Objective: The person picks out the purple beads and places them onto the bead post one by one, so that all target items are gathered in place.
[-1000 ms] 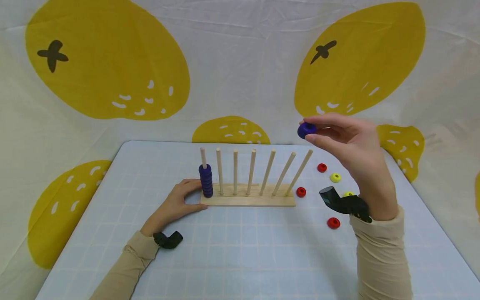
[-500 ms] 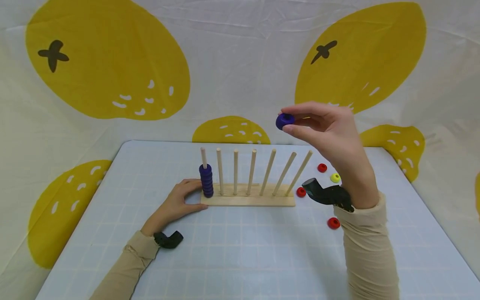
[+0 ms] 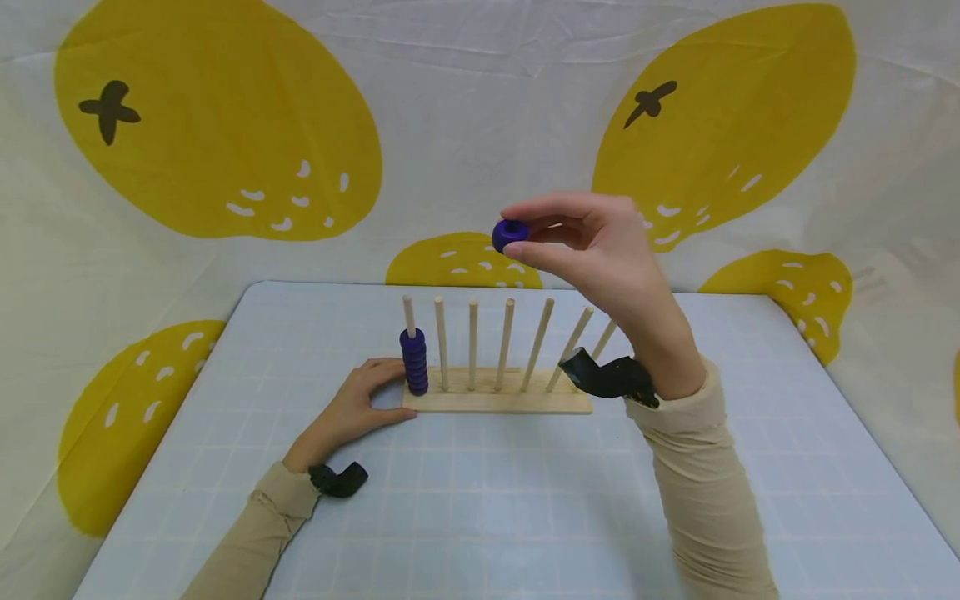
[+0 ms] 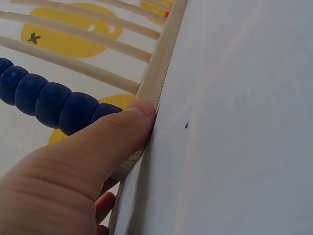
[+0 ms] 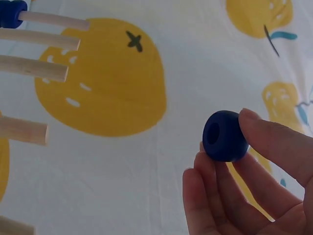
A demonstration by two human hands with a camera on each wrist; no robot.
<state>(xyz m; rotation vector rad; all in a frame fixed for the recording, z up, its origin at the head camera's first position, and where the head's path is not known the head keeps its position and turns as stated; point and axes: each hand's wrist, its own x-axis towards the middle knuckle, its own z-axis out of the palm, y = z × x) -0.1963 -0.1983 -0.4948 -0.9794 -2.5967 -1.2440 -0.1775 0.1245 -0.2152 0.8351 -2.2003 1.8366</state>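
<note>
My right hand (image 3: pixel 600 250) pinches a dark blue bead (image 3: pixel 503 240) between thumb and fingers, raised above the pegs near the middle of the wooden peg rack (image 3: pixel 502 403). In the right wrist view the bead's hole (image 5: pixel 213 133) faces the peg side. The left hand (image 3: pixel 347 412) holds the left end of the rack's base, thumb on the front edge and fingers behind. Beside it, a stack of several blue beads (image 3: pixel 414 364) fills most of the leftmost peg, whose tip (image 3: pixel 408 308) sticks out on top. The other visible pegs (image 3: pixel 472 346) carry no beads.
A pale table (image 3: pixel 450 517) with a faint grid lies under the rack. White cloth (image 3: pixel 480 125) with yellow fruit prints hangs behind it. My right forearm covers part of the right side; a bit of red (image 4: pixel 167 14) shows past the rack in the left wrist view.
My right hand has moved left and slightly up with the blue bead, from right of the rack to over its middle. The loose red and yellow beads are now hidden. The left hand stays put.
</note>
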